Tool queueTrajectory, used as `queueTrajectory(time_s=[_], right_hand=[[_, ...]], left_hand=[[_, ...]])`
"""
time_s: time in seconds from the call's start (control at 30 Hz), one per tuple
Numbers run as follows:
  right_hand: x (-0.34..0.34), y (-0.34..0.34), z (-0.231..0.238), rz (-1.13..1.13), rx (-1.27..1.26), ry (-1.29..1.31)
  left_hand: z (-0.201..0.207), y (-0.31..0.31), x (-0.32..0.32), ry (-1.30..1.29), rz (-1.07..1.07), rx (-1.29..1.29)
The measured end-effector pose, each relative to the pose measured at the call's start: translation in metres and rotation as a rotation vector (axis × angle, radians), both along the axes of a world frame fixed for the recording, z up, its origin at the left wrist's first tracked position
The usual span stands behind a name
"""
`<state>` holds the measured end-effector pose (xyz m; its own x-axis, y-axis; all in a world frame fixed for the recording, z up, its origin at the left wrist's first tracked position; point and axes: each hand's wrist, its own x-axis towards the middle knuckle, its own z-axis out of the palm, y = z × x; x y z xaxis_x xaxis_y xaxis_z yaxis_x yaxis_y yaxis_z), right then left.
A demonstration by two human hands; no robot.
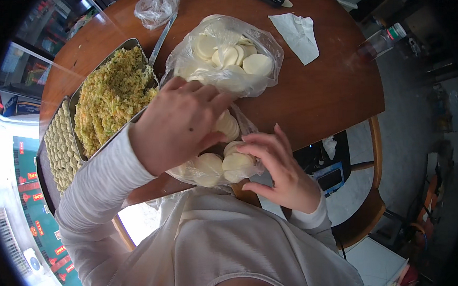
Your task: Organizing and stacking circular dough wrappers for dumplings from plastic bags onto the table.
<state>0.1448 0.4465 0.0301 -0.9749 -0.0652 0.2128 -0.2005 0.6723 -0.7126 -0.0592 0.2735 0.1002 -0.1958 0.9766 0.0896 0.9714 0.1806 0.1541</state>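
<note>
My left hand (181, 122) reaches over the middle of the table, back upward. Its fingers bend down at the near edge of a clear plastic bag of round dough wrappers (259, 64), and their tips are hidden. The thumb lies beside a stack of wrappers (228, 126) in a second, nearer bag. My right hand (284, 174) is at the right side of that nearer bag (206, 179), fingers and thumb spread apart. Its fingertips touch the wrappers (237, 167) there.
Left of my hands stands a metal tray (74, 104) heaped with chopped yellow-green filling (112, 95). Beside it, a dark tray holds rows of small dumplings (60, 147). Farther back are a crumpled plastic bag (158, 7), a metal utensil (162, 40), a paper tissue (299, 35) and a clear jar (382, 41).
</note>
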Motion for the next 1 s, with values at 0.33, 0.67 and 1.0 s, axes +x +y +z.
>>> queueTrajectory(time_s=[0.33, 0.67, 1.0], right_hand=[[-0.01, 0.018, 0.009, 0.043, -0.072, 0.085], [-0.026, -0.016, -0.026, -0.197, -0.248, 0.288], [-0.024, -0.024, -0.031, -0.263, -0.263, 0.302]], left_hand=[[-0.014, -0.006, -0.009, 0.187, 0.122, -0.052], [-0.01, -0.003, -0.034, 0.035, 0.136, 0.04], [-0.01, -0.005, -0.029, 0.09, 0.098, -0.056]])
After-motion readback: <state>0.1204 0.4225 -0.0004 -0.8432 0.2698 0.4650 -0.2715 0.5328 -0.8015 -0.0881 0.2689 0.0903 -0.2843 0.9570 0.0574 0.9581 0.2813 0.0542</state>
